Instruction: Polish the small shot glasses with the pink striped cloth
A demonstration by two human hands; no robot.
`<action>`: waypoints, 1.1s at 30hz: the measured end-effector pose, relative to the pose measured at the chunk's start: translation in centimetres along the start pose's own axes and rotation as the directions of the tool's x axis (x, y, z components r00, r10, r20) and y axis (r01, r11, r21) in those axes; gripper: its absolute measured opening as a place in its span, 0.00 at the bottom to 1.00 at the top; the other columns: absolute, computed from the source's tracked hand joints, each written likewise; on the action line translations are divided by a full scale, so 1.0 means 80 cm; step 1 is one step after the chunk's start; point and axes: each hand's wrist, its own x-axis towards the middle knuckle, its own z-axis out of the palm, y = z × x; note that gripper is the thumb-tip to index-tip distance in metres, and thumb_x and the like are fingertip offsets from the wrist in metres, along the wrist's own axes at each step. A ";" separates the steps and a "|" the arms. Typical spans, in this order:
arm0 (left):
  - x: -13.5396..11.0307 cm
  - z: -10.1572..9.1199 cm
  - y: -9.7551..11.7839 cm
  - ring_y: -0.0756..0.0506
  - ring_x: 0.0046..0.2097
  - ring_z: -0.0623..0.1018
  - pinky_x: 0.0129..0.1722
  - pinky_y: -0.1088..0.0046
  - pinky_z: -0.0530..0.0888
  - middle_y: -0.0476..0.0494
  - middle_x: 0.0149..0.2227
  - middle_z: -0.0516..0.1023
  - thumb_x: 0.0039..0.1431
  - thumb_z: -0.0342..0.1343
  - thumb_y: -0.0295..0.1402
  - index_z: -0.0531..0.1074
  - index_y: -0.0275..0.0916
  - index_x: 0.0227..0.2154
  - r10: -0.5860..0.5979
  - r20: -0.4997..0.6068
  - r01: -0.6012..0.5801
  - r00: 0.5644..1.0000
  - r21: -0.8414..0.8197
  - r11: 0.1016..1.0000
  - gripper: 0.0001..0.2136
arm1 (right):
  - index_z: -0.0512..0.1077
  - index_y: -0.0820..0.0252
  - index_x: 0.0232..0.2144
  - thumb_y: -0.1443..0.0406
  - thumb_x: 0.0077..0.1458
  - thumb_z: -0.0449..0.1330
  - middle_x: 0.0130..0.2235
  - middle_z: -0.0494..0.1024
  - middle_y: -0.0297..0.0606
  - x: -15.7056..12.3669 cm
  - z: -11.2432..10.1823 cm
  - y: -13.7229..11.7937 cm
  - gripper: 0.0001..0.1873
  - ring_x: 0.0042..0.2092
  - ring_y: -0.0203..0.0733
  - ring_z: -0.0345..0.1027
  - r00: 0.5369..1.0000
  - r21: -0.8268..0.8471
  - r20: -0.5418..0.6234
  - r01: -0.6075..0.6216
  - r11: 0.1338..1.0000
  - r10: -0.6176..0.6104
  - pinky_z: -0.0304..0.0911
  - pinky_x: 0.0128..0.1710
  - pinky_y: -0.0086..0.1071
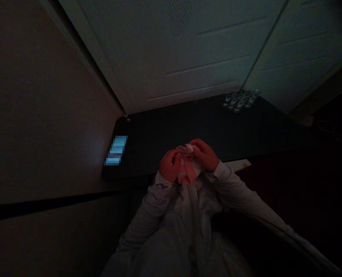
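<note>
A small pink-and-white cloth [186, 172] is held up close to my chest, just over the near edge of the dark table. My left hand [169, 166] is closed, its fingers pinching the cloth's upper left edge. At the upper right, my right hand [207, 154] grips the same cloth between thumb and fingers. Part of the cloth rises in a fold between both hands, while the rest hangs down in front of my zipped top [159, 215]. Dim light hides the finer detail of the cloth and fingertips.
The dark table [159, 132] runs along a pale panelled wall [130, 46]. A lit, blurred screen [116, 151] lies at its left end. Several clear stemmed glasses [240, 100] stand grouped at the back right. A flat white piece [240, 165] shows by my right forearm.
</note>
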 end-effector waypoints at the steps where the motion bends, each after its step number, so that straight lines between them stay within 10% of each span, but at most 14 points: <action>1: 0.000 0.000 0.000 0.50 0.32 0.70 0.32 0.75 0.67 0.45 0.31 0.73 0.56 0.45 0.32 0.69 0.37 0.34 -0.003 0.002 0.003 1.000 -0.001 1.000 0.09 | 0.65 0.58 0.31 0.61 0.47 0.53 0.29 0.66 0.31 0.000 0.000 -0.001 0.09 0.30 0.35 0.59 1.000 -0.005 0.000 -0.002 1.000 0.002 0.55 0.31 0.29; 33: 0.000 0.000 0.000 0.50 0.33 0.71 0.34 0.74 0.67 0.44 0.32 0.73 0.56 0.44 0.32 0.69 0.36 0.34 0.032 -0.002 -0.032 0.999 0.018 0.999 0.09 | 0.66 0.58 0.32 0.60 0.47 0.53 0.29 0.67 0.31 0.000 0.000 0.001 0.09 0.31 0.35 0.59 1.000 0.012 -0.006 0.006 1.000 -0.006 0.56 0.31 0.29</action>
